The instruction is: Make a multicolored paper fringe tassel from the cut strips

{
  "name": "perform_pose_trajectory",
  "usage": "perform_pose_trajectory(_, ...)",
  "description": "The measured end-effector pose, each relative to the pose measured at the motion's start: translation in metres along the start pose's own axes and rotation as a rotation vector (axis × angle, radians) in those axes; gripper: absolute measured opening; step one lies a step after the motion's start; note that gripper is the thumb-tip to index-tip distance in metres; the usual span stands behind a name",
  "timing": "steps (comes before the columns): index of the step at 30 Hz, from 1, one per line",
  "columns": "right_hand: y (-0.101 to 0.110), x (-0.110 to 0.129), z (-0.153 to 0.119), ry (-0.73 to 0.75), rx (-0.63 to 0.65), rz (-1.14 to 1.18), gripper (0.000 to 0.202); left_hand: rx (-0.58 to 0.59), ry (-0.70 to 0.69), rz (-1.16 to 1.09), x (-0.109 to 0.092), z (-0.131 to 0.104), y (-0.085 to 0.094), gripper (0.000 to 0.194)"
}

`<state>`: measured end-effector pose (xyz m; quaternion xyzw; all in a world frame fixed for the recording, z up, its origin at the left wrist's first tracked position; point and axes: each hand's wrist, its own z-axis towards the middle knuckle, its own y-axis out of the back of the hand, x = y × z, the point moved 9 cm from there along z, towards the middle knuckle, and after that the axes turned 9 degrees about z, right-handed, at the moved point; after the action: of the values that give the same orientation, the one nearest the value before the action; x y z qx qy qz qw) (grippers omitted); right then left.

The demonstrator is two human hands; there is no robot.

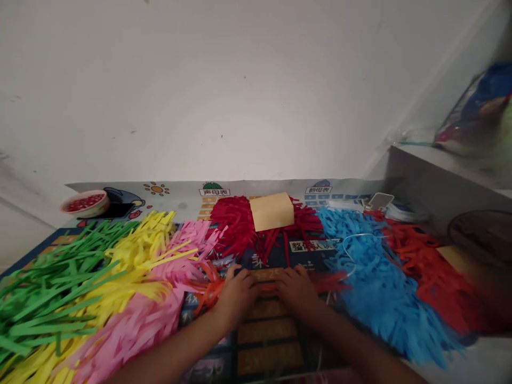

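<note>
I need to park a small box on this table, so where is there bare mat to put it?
Bare printed mat shows between the forearms, below the left hand and right hand. A narrow strip lies along the wall behind the dark red paper strips. Crowded: green strips, yellow strips, pink strips, blue strips.

Matt paper everywhere on this desk: thin cut strips, green (52, 277), yellow (132, 256), pink (160, 304), dark red (236, 218), blue (372, 277) and red (432, 272), all dry and flat in finish, with an orange strip (212, 290) at the bare left hand (236, 296) and right hand (298, 290). The tan sheet (272, 211) looks like smooth matt card. Under it all lies a printed mat (264, 341) with a faint sheen, and the bowl (85, 204) at the back looks like smooth plastic.
</note>
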<state>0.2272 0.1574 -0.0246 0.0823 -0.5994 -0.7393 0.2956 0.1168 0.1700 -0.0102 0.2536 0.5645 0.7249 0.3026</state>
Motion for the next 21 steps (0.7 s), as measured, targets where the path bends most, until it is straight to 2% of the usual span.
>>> perform_pose_trajectory(6, 0.002, -0.022, -0.011, -0.134, 0.015, 0.082, 0.006, 0.061, 0.147, -0.083, 0.022, -0.017, -0.001, 0.012)
perform_pose_trajectory(10, 0.011, -0.025, -0.001, -0.199, 0.049, 0.118, 0.008, 0.118, 0.218, -0.064, 0.024, -0.006, 0.000, 0.013)
perform_pose_trajectory(13, 0.015, -0.021, 0.005, -0.181, 0.075, 0.119, 0.008, 0.152, 0.235, -0.023, 0.024, 0.003, 0.000, 0.010)
perform_pose_trajectory(15, 0.013, -0.016, 0.005, -0.109, 0.104, 0.125, 0.006, 0.168, 0.182, -0.023, 0.020, 0.005, -0.002, 0.006)
perform_pose_trajectory(18, 0.009, -0.004, 0.001, 0.068, 0.098, 0.085, 0.009, 0.162, -0.025, -0.006, 0.000, 0.003, -0.009, 0.009)
perform_pose_trajectory(21, 0.001, 0.005, 0.000, 0.200, 0.055, -0.003, 0.010, 0.069, -0.135, 0.061, -0.013, 0.001, -0.015, 0.013)
